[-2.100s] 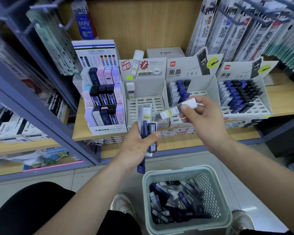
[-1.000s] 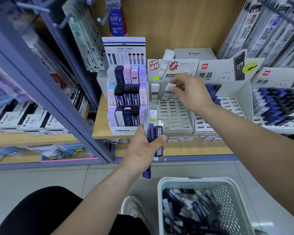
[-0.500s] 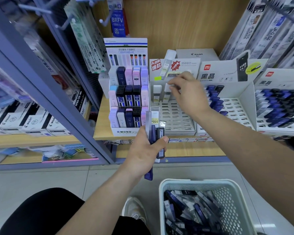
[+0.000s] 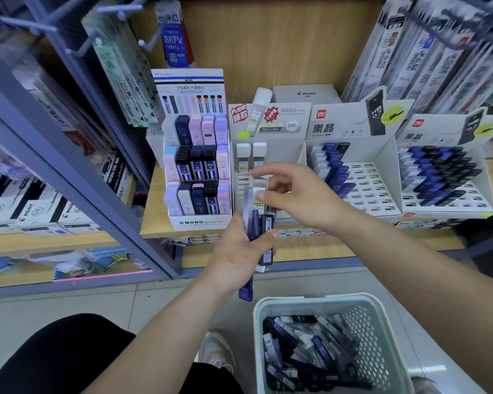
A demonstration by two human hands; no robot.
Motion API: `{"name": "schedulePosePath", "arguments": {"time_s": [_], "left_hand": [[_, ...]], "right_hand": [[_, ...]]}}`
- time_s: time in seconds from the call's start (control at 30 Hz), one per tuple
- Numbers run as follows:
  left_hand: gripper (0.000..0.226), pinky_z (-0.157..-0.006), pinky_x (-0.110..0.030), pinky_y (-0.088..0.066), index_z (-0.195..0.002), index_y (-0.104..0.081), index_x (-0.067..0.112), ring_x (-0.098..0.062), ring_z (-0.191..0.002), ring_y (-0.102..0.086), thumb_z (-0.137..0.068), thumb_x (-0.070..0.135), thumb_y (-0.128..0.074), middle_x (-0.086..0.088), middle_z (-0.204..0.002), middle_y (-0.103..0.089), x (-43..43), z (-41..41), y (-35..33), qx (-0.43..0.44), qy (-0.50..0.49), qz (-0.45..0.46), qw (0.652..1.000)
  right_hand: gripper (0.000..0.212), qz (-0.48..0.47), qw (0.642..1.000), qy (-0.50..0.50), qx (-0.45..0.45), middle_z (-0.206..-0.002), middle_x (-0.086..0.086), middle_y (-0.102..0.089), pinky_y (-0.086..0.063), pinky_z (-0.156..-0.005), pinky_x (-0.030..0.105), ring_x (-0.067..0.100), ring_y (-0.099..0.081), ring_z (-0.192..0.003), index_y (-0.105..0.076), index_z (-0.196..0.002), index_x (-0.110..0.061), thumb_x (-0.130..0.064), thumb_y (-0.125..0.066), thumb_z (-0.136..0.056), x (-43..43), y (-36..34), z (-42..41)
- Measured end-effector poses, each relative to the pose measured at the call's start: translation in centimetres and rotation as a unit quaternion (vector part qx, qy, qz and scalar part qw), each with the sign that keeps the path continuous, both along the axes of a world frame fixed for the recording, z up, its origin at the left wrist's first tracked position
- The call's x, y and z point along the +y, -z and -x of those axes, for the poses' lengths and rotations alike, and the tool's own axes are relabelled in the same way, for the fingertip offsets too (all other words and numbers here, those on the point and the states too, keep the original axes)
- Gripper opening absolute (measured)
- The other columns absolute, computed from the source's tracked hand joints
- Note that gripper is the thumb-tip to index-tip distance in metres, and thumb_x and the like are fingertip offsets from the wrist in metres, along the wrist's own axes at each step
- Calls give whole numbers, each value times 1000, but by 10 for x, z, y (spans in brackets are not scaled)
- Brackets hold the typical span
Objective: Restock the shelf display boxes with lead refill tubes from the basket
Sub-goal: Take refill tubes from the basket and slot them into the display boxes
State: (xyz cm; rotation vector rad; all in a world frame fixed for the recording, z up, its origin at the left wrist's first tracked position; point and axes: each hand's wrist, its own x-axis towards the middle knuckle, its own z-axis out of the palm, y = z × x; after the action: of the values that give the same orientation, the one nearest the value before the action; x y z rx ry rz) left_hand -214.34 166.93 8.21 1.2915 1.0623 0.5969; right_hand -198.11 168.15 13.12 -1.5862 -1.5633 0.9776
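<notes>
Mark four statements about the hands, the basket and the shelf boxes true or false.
1. The left hand grips a bundle of tubes. True.
2. The basket is empty. False: it holds many loose tubes.
3. Two white-capped tubes stand in the middle display box. True.
4. The right hand reaches into the basket. False: it is up at the bundle, pinching the top of a clear tube.

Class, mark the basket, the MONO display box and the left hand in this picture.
basket (image 4: 319,299): head view, far rim.
MONO display box (image 4: 201,222): head view, front label strip.
left hand (image 4: 239,257): head view, back of hand, gripping lead refill tubes (image 4: 254,226).
</notes>
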Motion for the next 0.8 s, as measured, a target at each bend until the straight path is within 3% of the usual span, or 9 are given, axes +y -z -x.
{"name": "schedulePosePath", "arguments": {"time_s": [0.13,0.3,0.5,0.67,0.73,0.8], "left_hand": [[25,-78,-56,-56,-115,-54,10,-16,-73,-66,-95,15,-68,-11,-94,-68,-7,-11,-9,-32,21,32,999],[26,-77,-51,-59,-114,-54,13,-13,-72,-68,-94,18,-69,-7,-94,-70,-10,-19,-13,-24,35,25,999],[19,-69,-35,-61,-114,-58,18,-10,-79,-71,-96,23,-65,8,-87,-76,-8,-20,-13,-13,26,14,999],[20,-59,-9,-48,-116,-58,17,1,-76,-66,-98,25,-63,-3,-100,-73,-5,-17,-10,12,-4,-24,1000],[21,-57,-5,-45,-115,-57,13,-3,-80,-66,-98,25,-62,-7,-102,-72,-3,-15,-9,20,-17,-33,999],[22,-64,-9,-49,-115,-57,14,-16,-95,-68,-97,26,-64,-8,-105,-71,-2,-14,-6,28,-22,-39,999]], "right_hand": [[25,16,994,77,69,-77,1,-63,-48,-58,17,7,-62,-63,-70,-112,-19,-10,-73,-89,-8,-4,-16],[19,4,984,142,110,-77,8,-62,-55,-59,28,14,-63,-56,-66,-107,-13,-5,-69,-90,-16,-5,-28],[29,-38,974,167,149,-92,12,-64,-62,-71,38,18,-67,-69,-63,-120,-18,-4,-62,-95,-33,2,-41],[12,-22,972,175,158,-88,14,-65,-62,-69,36,26,-72,-67,-66,-91,-9,1,-72,-87,-55,12,-45],[16,2,974,161,160,-83,15,-65,-61,-64,35,27,-71,-65,-63,-85,-6,2,-77,-82,-62,16,-45],[22,46,976,128,172,-85,16,-67,-58,-60,31,28,-71,-65,-62,-93,-6,5,-77,-80,-66,18,-40]]}}
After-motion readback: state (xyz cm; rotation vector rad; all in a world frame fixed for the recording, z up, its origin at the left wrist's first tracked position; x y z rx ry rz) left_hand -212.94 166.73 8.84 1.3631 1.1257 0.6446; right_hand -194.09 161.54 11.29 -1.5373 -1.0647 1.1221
